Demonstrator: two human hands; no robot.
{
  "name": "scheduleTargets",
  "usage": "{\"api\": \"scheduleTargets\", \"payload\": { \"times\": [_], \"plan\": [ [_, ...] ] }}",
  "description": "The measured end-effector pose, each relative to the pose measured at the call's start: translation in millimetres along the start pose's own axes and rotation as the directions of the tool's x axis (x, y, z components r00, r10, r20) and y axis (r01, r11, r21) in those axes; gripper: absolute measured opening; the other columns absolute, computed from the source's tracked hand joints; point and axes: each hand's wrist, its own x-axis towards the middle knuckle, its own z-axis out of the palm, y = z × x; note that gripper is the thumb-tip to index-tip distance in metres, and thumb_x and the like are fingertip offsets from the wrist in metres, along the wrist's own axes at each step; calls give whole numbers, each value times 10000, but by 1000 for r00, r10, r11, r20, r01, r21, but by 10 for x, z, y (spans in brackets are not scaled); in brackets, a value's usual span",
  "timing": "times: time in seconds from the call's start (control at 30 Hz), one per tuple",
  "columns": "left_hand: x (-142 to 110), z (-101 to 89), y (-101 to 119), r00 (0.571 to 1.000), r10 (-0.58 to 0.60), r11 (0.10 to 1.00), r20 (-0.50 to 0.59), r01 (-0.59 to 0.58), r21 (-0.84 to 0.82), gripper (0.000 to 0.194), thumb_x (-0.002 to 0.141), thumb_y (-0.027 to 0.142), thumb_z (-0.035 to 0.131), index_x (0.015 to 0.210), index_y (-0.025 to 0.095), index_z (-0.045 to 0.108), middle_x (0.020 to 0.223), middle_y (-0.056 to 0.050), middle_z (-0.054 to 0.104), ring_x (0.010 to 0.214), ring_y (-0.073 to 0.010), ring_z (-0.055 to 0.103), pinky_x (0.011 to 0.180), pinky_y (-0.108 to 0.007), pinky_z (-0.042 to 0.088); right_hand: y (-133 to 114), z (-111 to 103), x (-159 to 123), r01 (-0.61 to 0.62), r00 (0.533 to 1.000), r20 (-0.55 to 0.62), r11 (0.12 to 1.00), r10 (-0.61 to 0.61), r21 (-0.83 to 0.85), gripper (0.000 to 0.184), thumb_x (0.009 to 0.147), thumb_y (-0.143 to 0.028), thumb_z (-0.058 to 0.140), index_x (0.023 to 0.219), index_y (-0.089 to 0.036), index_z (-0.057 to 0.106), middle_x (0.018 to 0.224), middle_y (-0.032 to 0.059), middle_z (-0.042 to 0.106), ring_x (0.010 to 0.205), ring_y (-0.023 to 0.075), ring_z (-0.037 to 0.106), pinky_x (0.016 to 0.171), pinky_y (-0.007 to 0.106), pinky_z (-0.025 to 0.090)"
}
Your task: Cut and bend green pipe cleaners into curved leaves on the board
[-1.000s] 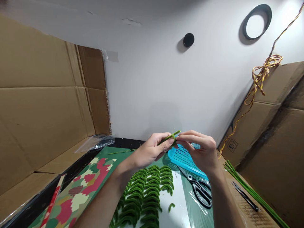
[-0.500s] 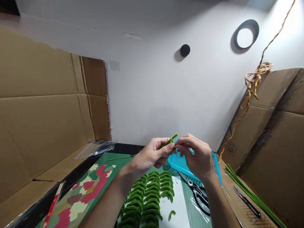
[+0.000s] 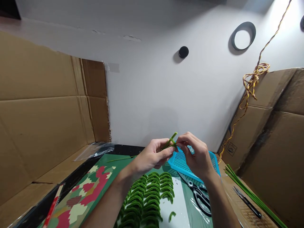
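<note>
My left hand (image 3: 155, 153) is closed around thin green stem-like strips (image 3: 172, 138), which cross near the fingertips, one end sticking up. My right hand (image 3: 197, 155) pinches a strip beside my left thumb; its fingertips partly hide the contact. A long thin green end (image 3: 121, 159) shows left of my left wrist. Below the hands, curved green pieces (image 3: 152, 190) lie in overlapping columns on a white sheet (image 3: 179, 193). A single small curved piece (image 3: 172, 216) lies apart from them.
Behind my right hand stands a blue perforated basket (image 3: 173, 166), with black-handled scissors (image 3: 200, 198) before it. Farther right lie a slim black-handled tool (image 3: 248, 202) and long green stems (image 3: 254, 193). A camouflage-patterned sheet (image 3: 87, 196) is at left; cardboard (image 3: 42, 126) walls both sides.
My right hand has shifted slightly left, and the upright strip end stands a little steeper between the hands. The view has moved slightly; the things on the table stay put.
</note>
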Motion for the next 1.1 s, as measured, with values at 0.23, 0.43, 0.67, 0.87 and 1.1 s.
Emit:
{"api": "scheduleTargets", "payload": {
  "times": [0.23, 0.43, 0.67, 0.87, 1.1],
  "plan": [
    [23, -1, -64, 1000, 1, 999, -6, 0, 40, 376, 984, 526, 685, 1013, 159, 608, 655, 76, 439, 480, -39, 278, 416, -182, 196, -72, -37, 22, -48, 999, -2, 998, 48, 34, 106, 1042, -209, 623, 975, -227, 704, 917, 20, 702, 778, 149, 632, 690, 291, 510],
    [52, -11, -72, 998, -55, 998, -43, 54, -12, 400, 1016, 556, 613, 1077, 161, 596, 662, 74, 445, 482, -40, 250, 414, -170, 159, -61, -48, 27, -60, 998, -13, 998, 59, -8, 110, 1024, -214, 656, 956, -223, 741, 911, 21, 719, 746, 140, 632, 641, 285, 506],
    [76, -3, -102, 998, -32, 998, -60, 36, 57, 434, 954, 575, 701, 969, 156, 587, 684, 62, 502, 433, -23, 341, 379, -169, 246, -70, -86, 19, -108, 990, 75, 990, 115, -92, 101, 1017, -232, 666, 943, -231, 734, 899, 7, 721, 769, 138, 649, 634, 268, 491],
    [80, 42, -103, 996, -40, 993, -76, 48, 105, 413, 958, 547, 706, 912, 166, 556, 721, 46, 564, 375, -8, 373, 345, -177, 265, -21, -101, -2, -74, 990, 105, 984, 92, -161, 113, 1026, -213, 640, 929, -215, 698, 893, 6, 702, 751, 131, 630, 663, 277, 477],
    [90, 25, -125, 999, -17, 992, -49, 23, 127, 335, 979, 479, 691, 968, 163, 580, 761, 39, 543, 423, -18, 372, 386, -194, 282, 8, -124, -18, -82, 987, 125, 984, 102, -160, 122, 1045, -253, 637, 964, -235, 725, 918, -3, 709, 715, 117, 628, 643, 282, 489]
  ]
}}
